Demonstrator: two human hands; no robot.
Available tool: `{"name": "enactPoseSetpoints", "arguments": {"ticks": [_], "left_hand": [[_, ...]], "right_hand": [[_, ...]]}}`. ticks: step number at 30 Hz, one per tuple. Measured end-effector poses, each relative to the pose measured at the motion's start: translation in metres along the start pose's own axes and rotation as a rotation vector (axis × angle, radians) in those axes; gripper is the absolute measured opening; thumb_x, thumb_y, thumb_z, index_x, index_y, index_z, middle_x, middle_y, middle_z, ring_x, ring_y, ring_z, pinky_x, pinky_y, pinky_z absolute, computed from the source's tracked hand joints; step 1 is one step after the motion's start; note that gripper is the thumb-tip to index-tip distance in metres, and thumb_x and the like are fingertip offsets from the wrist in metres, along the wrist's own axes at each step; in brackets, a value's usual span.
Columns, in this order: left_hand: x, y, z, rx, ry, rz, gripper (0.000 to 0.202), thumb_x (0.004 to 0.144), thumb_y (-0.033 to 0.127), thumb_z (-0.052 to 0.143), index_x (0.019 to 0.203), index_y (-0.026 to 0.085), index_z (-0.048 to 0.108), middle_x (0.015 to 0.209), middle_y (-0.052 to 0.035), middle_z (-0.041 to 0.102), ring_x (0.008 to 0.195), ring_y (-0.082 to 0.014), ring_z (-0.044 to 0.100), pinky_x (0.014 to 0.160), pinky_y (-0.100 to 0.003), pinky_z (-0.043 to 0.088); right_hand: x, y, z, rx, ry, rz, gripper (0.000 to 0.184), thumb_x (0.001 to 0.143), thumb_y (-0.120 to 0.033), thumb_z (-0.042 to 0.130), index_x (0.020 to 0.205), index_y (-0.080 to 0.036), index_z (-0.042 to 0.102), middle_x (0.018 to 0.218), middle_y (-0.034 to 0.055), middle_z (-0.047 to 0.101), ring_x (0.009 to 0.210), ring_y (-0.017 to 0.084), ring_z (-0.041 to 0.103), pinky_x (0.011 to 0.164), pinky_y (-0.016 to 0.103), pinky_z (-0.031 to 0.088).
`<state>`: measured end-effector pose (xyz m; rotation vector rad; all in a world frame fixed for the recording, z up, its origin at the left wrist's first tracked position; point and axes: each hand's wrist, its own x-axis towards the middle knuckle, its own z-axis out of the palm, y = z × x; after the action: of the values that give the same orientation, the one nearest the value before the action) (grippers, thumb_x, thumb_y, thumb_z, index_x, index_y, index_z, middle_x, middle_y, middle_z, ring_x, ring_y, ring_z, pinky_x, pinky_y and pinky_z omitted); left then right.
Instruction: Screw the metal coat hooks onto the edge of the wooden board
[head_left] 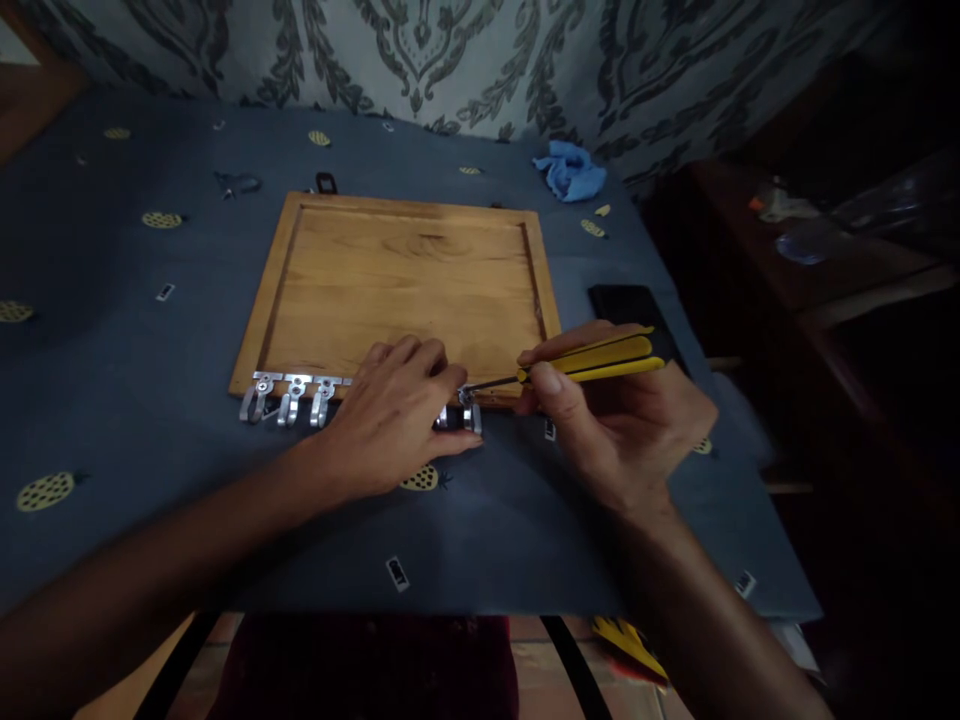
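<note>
A wooden board with a raised rim (405, 275) lies flat on a dark blue patterned cloth (112, 330). A metal strip of coat hooks (292, 395) runs along its near edge. My left hand (394, 420) lies over the right part of the strip, fingers curled down and pressing on it. My right hand (615, 420) grips a yellow-handled screwdriver (589, 362). Its tip touches a screw at the right end of the hook strip (469, 398), just beside my left fingertips.
A crumpled blue cloth (570, 170) lies at the far right of the table. A black phone (630, 305) rests right of the board. Small dark metal parts (238, 184) lie at the back left. A dark wooden bench (825, 270) stands to the right.
</note>
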<state>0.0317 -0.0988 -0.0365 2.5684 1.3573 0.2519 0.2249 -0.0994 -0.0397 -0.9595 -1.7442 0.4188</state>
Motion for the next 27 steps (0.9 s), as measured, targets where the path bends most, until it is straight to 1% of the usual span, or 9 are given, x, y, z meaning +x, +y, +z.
{"name": "enactPoseSetpoints", "arguments": {"ticks": [4,8,10,12,16,20,23,27], "left_hand": [[-0.0002,0.0,0.0006,-0.005,0.008,0.004,0.04,0.086,0.05,0.073,0.107,0.017,0.065,0.106,-0.0085,0.062,0.106,-0.0302,0.056,0.087,-0.042,0.045],[-0.0004,0.0005,-0.0003,-0.007,-0.004,-0.002,0.04,0.086,0.049,0.074,0.109,0.018,0.065,0.107,-0.009,0.062,0.107,-0.0304,0.056,0.087,-0.042,0.045],[-0.0003,0.0009,-0.0017,-0.011,-0.007,-0.005,0.039,0.086,0.049,0.074,0.108,0.017,0.065,0.107,-0.0092,0.062,0.108,-0.0304,0.056,0.088,-0.042,0.044],[0.0,0.0014,-0.0032,-0.014,-0.018,-0.011,0.038,0.087,0.048,0.074,0.108,0.018,0.065,0.108,-0.0091,0.062,0.108,-0.0301,0.056,0.089,-0.042,0.044],[0.0004,0.0018,-0.0037,-0.014,-0.042,-0.024,0.038,0.086,0.048,0.074,0.107,0.017,0.065,0.108,-0.009,0.062,0.109,-0.0299,0.056,0.089,-0.041,0.044],[-0.0002,0.0007,-0.0011,-0.018,-0.021,-0.011,0.039,0.086,0.049,0.073,0.107,0.017,0.065,0.109,-0.0092,0.061,0.109,-0.0303,0.055,0.09,-0.042,0.044],[-0.0007,0.0005,-0.0007,-0.019,-0.011,-0.009,0.039,0.087,0.049,0.073,0.108,0.017,0.065,0.108,-0.009,0.061,0.109,-0.0301,0.055,0.089,-0.042,0.043],[-0.0004,0.0011,-0.0025,-0.019,-0.035,-0.016,0.038,0.087,0.049,0.073,0.107,0.018,0.065,0.107,-0.0086,0.061,0.108,-0.0298,0.055,0.089,-0.041,0.043]], "right_hand": [[0.0009,-0.0017,-0.0008,0.026,-0.025,-0.018,0.009,0.088,-0.023,0.072,0.085,-0.028,0.065,0.083,-0.0007,0.071,0.063,0.016,0.065,0.058,0.035,0.054],[0.0018,-0.0026,0.0004,0.055,-0.024,0.097,0.005,0.089,-0.028,0.071,0.087,-0.027,0.067,0.082,-0.0009,0.07,0.054,0.013,0.062,0.048,0.03,0.052],[0.0026,-0.0028,0.001,0.078,-0.005,0.151,0.008,0.089,-0.03,0.072,0.085,-0.025,0.067,0.082,-0.0016,0.07,0.05,0.011,0.061,0.044,0.027,0.05],[0.0038,-0.0032,0.0009,0.085,0.001,0.173,0.011,0.088,-0.031,0.073,0.082,-0.024,0.067,0.081,-0.0017,0.07,0.049,0.01,0.061,0.043,0.026,0.049],[0.0068,-0.0046,-0.0011,0.102,-0.049,0.173,0.008,0.089,-0.031,0.073,0.086,-0.025,0.068,0.084,-0.0012,0.07,0.05,0.01,0.062,0.046,0.026,0.051],[0.0078,-0.0053,-0.0021,0.11,-0.063,0.129,0.007,0.089,-0.031,0.073,0.088,-0.025,0.069,0.083,-0.0015,0.069,0.049,0.01,0.062,0.047,0.026,0.053],[0.0063,-0.0059,-0.0009,0.09,-0.014,0.142,0.007,0.089,-0.031,0.072,0.087,-0.025,0.069,0.082,-0.0014,0.07,0.049,0.01,0.062,0.046,0.027,0.053],[0.0043,-0.0055,0.0014,0.11,0.129,0.117,0.008,0.089,-0.031,0.072,0.085,-0.025,0.07,0.08,-0.0004,0.069,0.048,0.011,0.062,0.041,0.026,0.05]]}}
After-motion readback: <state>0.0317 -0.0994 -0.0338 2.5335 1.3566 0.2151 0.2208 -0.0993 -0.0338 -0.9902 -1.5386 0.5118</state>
